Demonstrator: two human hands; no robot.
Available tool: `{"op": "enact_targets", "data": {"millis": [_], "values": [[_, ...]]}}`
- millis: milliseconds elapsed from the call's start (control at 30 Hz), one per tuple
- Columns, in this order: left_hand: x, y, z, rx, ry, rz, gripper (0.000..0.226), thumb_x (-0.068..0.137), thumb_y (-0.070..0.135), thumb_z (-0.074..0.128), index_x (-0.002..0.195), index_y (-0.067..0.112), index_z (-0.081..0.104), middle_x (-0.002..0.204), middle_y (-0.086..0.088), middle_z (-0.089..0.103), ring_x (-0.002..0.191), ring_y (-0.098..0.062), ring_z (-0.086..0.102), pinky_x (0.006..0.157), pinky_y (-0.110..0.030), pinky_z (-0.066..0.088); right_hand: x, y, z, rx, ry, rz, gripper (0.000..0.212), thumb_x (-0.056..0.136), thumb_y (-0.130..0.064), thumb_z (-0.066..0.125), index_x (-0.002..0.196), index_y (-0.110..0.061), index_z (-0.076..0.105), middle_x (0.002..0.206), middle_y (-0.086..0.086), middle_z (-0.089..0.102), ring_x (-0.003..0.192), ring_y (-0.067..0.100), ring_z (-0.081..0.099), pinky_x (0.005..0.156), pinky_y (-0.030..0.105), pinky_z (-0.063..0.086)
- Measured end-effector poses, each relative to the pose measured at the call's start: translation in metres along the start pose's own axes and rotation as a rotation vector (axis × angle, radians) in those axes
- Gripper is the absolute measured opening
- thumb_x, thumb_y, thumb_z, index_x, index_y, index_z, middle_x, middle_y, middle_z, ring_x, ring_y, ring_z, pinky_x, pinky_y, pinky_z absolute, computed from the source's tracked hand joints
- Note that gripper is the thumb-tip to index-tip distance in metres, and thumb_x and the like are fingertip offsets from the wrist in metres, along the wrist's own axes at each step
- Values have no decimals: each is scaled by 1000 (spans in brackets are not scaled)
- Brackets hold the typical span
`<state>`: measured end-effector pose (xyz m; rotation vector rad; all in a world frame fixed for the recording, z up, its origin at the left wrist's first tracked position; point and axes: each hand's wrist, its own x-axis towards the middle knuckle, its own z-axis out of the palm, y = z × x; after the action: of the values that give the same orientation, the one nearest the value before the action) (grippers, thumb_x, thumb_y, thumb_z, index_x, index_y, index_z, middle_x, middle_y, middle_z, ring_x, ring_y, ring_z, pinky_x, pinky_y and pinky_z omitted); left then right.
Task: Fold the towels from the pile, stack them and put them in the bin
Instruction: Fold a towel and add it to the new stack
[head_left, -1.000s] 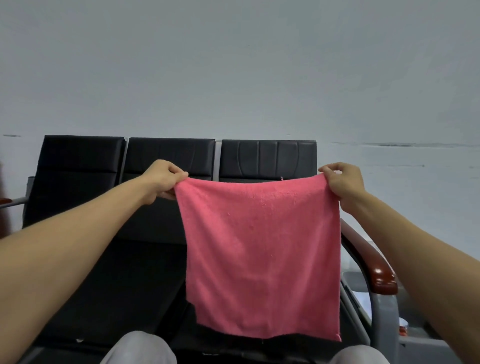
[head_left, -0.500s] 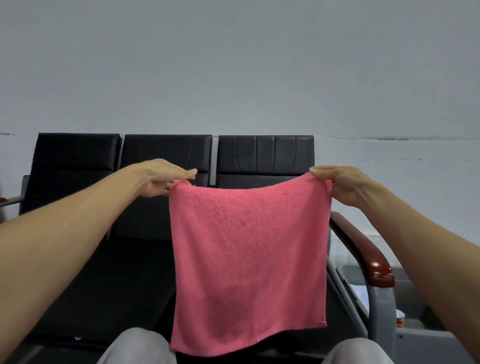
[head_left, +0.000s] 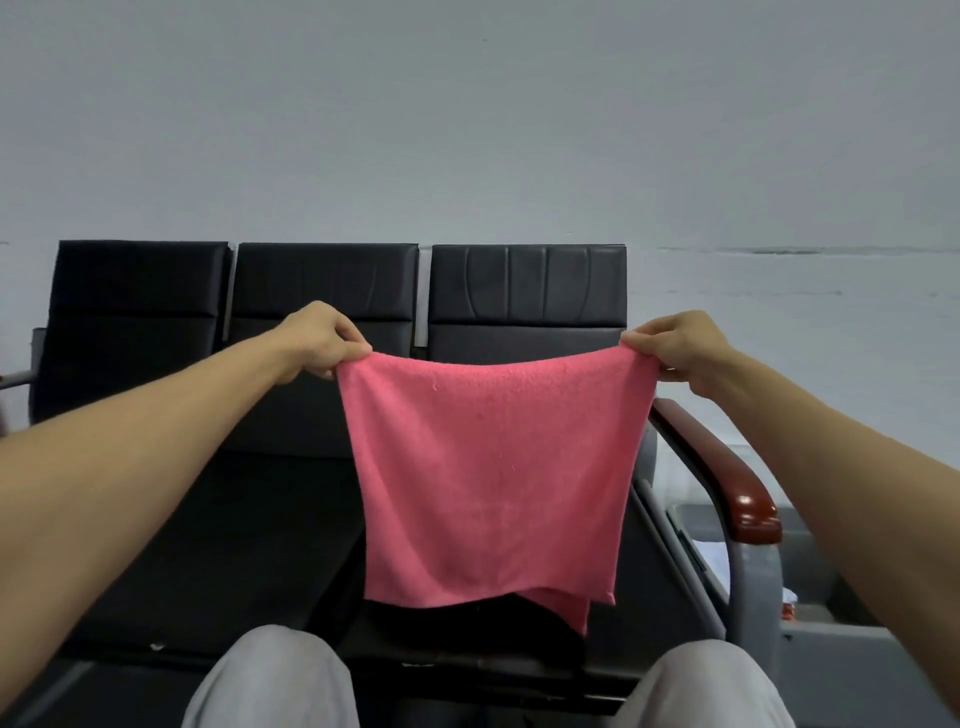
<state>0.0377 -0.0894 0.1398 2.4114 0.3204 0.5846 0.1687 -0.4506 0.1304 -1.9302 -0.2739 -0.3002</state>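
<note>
A pink towel (head_left: 488, 483) hangs spread in the air at the middle of the view, in front of a row of three black seats (head_left: 322, 291) that stands against a pale wall (head_left: 467, 130). The left hand (head_left: 322, 340) pinches the towel's top corner at 10 o'clock, thumb and fingers curled round the cloth. The right hand (head_left: 680, 348) grips the opposite top corner at 2 o'clock in the same way. Both arms reach forward, and the top edge dips a little between the two hands. The cloth falls freely below them, touching neither seat nor lap. At its 5 o'clock corner a flap hangs lower than the rest of the bottom edge. The person's knees (head_left: 275, 675) in light grey trousers show at 7 and 5 o'clock of the view. A reddish-brown armrest (head_left: 727, 467) slopes down at 4 o'clock, just right of the towel. Past it a grey container (head_left: 857, 639) is partly visible, and its contents are too unclear to tell.
</note>
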Motion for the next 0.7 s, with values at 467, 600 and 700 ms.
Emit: {"op": "enact_targets", "data": {"millis": [467, 600, 700], "values": [[-1, -3, 1, -385, -14, -197, 15, 83, 20, 74, 91, 7, 74, 96, -3, 68, 90, -15, 62, 65, -26, 47, 1, 3, 5, 237, -3, -2, 13, 84, -8, 72, 96, -3, 73, 87, 6, 69, 81, 16, 60, 71, 27, 50], [-1, -7, 3, -625, -55, -337, 11, 80, 6, 74, 90, 7, 69, 74, -1, 61, 63, -10, 54, 64, -25, 49, -2, 0, 9, 297, -138, 126, 34, 92, 11, 47, 114, -3, 68, 108, 7, 65, 92, 17, 59, 80, 25, 49], [-3, -11, 3, -717, -233, -372, 17, 86, -1, 64, 93, 14, 66, 97, -1, 65, 84, -9, 57, 67, -21, 55, -5, 1, 10, 351, -175, 193, 52, 85, 18, 37, 117, -8, 68, 113, 6, 62, 84, 15, 56, 66, 22, 49]]}}
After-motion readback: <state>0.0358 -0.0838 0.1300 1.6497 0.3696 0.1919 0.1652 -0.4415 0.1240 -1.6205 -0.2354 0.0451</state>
